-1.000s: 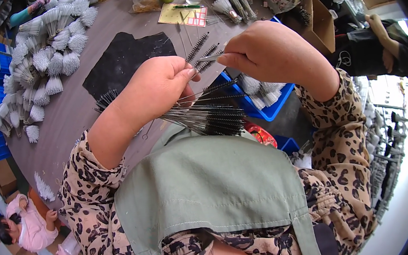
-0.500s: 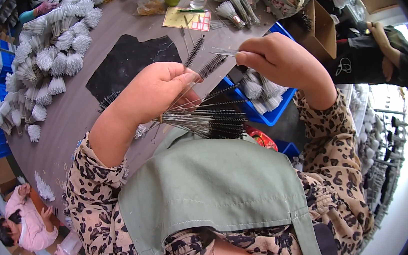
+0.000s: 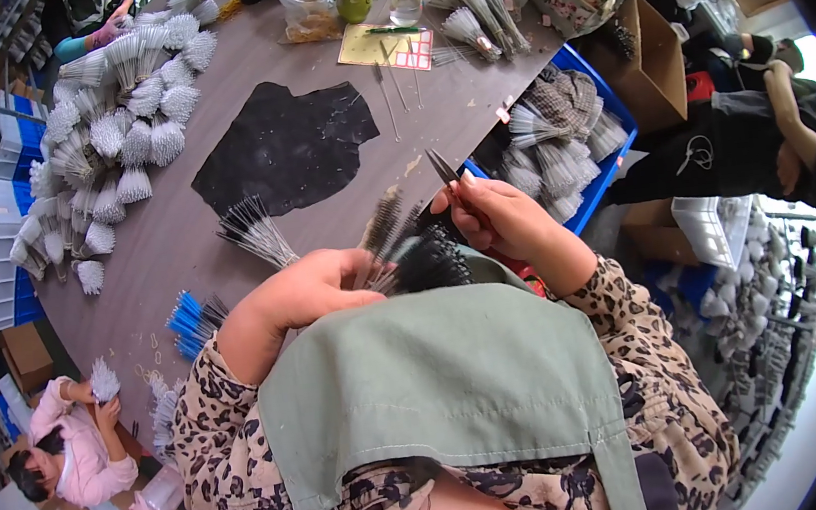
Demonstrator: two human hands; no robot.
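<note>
My left hand is closed around a bundle of black-bristled wire brushes in front of my apron. Some brushes stick up above the fist and look smeared by motion. My right hand grips a pair of tweezers, points up and slightly apart, just right of the bundle. Beyond my left wrist, a sheaf of thin wire stems fans out over the table. Blue-bristled brushes lie left of that wrist.
A black cloth lies on the table, with a few loose wire brushes beside it. White-bristled bundles heap at the far left. A blue crate holds more at the right. Co-workers are nearby.
Both hands have come down and nearer to my apron, the right one also leftward. The single brush near the tweezers' tips is no longer apart from the bundle.
</note>
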